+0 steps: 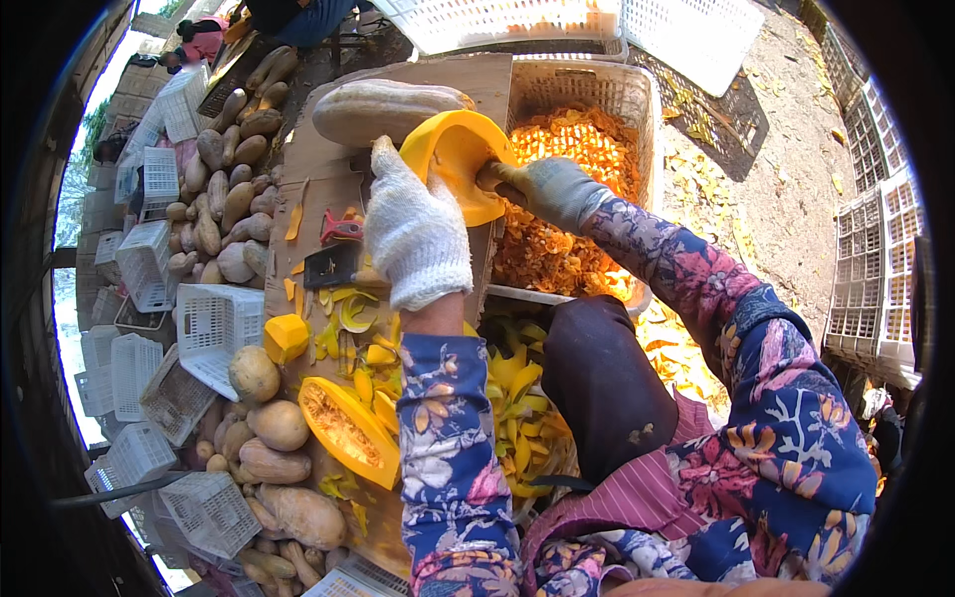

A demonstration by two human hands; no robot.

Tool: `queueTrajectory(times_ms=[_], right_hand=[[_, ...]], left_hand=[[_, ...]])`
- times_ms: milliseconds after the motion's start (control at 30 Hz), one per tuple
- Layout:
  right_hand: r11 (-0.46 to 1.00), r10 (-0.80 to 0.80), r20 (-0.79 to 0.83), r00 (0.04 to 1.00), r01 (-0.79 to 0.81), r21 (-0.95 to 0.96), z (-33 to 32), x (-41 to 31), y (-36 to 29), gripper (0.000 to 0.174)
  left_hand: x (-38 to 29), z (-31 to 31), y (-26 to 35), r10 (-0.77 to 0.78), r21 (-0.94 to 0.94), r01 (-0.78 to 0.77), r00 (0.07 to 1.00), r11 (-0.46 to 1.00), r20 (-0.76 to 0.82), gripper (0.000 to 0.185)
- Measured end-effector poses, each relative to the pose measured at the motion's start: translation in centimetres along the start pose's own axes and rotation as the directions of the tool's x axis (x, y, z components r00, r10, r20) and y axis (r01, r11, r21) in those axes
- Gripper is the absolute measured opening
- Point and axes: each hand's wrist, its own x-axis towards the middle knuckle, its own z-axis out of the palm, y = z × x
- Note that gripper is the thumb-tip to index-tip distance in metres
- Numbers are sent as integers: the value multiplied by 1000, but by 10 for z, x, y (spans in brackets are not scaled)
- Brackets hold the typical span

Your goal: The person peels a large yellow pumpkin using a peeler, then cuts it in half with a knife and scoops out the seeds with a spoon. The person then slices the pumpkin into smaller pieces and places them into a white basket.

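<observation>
A hollowed, bright yellow-orange pumpkin piece (456,160) is tilted over the edge of the cardboard-covered worktable (321,186). My left hand (414,224), in a white knitted glove, grips it at its near left side. My right hand (548,190), in a stained grey glove, has its curled fingers at the cavity; whether they hold a tool is hidden. Beneath the right hand, a plastic crate (649,142) holds orange pulp (567,261). A whole tan pumpkin (388,110) lies just beyond the piece. Left of my left hand are a red-handled peeler (341,226) and a dark wide blade (332,263).
On the table lie a cut pumpkin half with seeds (349,429), an orange chunk (286,338) and peel strips (354,310). More peelings (518,388) fill the space beside my knee (608,380). Whole pumpkins (231,201) and white crates (220,332) crowd the left. Other people (205,41) are at upper left.
</observation>
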Motion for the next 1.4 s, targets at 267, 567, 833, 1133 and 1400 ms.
queueTrajectory(times_ms=[267,567,833,1133,1400], right_hand=[[984,117,226,967,-82,-160,32,-19,46,31],[927,320,280,905,-360,105,27,-112,37,50],[837,-157,-431,889,351,420,-2,11,-26,47],[983,175,148,973,-164,-83,46,-58,54,50],[976,-212,-361,908,178,-126,14,-16,10,53]], left_hand=[[-6,-2,8,108,-3,-108,994,994,29,54],[5,11,-17,113,-9,-114,992,993,-62,57],[3,1,-5,33,-50,-32,999,998,27,47],[5,6,-19,49,-38,-52,996,998,-79,52],[8,4,-6,44,3,-44,999,999,-16,50]])
